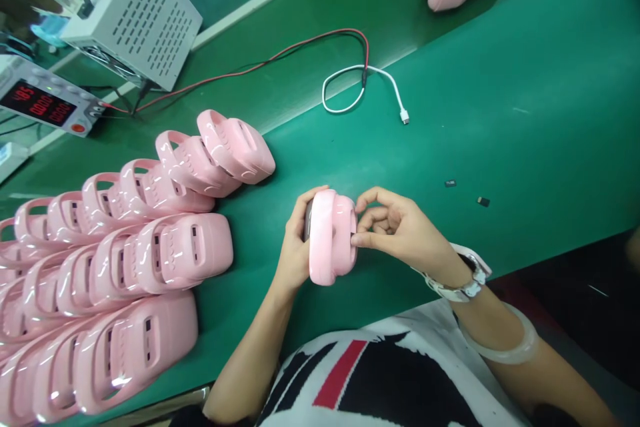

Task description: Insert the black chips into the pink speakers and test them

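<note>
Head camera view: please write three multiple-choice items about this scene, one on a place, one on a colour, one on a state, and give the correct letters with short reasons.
1. Where do the rows of pink devices lie?
A. to the person's left, on the table
B. to the person's right, past the wristwatch
C. on top of the grey box

2. What colour is the loose cable with the plug at its end?
A. black
B. white
C. yellow

3. How is the pink device in front of the person held?
A. lying flat, untouched
B. by the left hand alone
C. between both hands

Answers:
1 A, the rows fill the left side of the green table.
2 B, the looped cable is white.
3 C, the left hand grips one side and the right hand pinches the other.
</note>
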Demonstrator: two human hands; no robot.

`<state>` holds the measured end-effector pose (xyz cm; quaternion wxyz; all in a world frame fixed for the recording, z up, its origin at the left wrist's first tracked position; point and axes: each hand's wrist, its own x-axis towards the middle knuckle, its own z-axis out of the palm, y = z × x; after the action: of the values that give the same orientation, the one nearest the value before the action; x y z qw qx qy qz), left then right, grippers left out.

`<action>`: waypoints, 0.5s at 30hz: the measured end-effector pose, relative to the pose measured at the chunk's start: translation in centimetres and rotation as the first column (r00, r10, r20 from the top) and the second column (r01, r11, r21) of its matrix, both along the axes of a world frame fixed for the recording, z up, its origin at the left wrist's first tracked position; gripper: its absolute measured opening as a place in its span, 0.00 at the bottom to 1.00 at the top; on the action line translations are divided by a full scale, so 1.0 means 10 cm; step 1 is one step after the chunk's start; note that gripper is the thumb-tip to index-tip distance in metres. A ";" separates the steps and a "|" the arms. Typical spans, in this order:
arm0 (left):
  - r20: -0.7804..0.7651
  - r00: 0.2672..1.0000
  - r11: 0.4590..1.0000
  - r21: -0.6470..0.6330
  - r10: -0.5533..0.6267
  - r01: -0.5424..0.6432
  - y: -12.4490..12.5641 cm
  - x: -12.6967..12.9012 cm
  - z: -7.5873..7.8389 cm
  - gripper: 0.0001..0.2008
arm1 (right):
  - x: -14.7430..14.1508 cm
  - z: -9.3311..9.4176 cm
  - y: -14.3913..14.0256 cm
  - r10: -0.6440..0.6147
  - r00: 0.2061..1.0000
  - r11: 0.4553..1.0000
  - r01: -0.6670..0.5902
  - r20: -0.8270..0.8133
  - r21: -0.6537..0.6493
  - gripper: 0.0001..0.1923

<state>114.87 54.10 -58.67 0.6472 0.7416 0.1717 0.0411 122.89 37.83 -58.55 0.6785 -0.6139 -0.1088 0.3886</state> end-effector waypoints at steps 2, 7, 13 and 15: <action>-0.001 1.000 1.000 -0.004 -0.005 0.005 0.00 0.00 0.01 0.23 | 0.02 -0.02 0.01 0.016 0.998 0.999 -0.013 -0.061 0.050 0.20; -0.005 1.000 1.000 -0.006 -0.002 0.002 -0.01 0.00 0.01 0.23 | 0.02 -0.01 0.01 -0.027 0.999 0.998 0.030 -0.043 0.063 0.17; 0.021 0.999 1.000 0.011 -0.025 0.025 -0.01 0.00 -0.01 0.22 | 0.08 0.01 -0.01 0.031 0.996 0.995 -0.023 -0.078 0.099 0.16; 0.029 0.998 0.999 0.014 -0.050 0.049 0.00 0.01 -0.01 0.23 | 0.13 0.04 -0.01 0.086 0.994 0.995 -0.082 -0.064 0.062 0.16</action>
<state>114.95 54.10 -58.79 0.6456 0.7492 0.1435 0.0371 124.22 37.71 -58.17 0.6828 -0.5751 -0.1234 0.4334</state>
